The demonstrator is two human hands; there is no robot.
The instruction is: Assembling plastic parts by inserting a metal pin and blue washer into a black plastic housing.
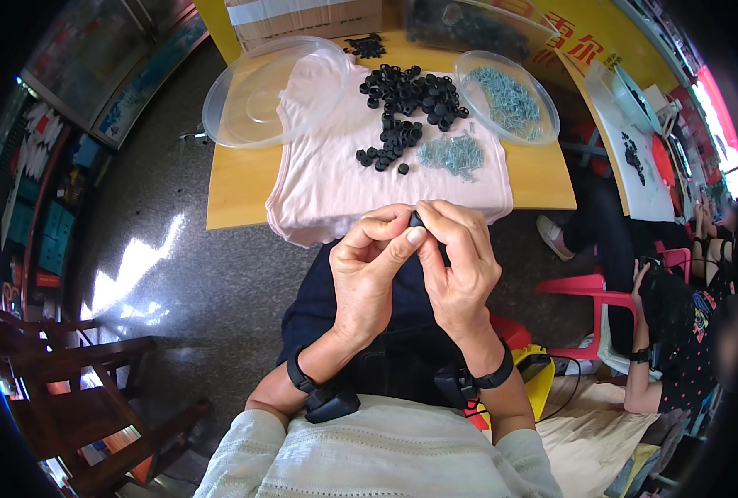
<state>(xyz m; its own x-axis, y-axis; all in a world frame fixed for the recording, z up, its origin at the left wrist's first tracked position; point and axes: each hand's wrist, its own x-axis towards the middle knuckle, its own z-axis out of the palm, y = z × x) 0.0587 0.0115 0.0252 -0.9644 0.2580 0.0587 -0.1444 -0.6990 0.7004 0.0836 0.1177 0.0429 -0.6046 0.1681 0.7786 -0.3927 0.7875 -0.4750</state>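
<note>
A small black part (416,219) lies between the fingertips of the left hand (362,278) and right hand (460,267), both pinched closed on it, above the lap near the table's front edge. Beyond, a pink cloth (323,178) on the table (234,192) bears black caps (425,93) and thin metallic pieces (453,155), with a clear dish (545,126) of similar pieces at right.
</note>
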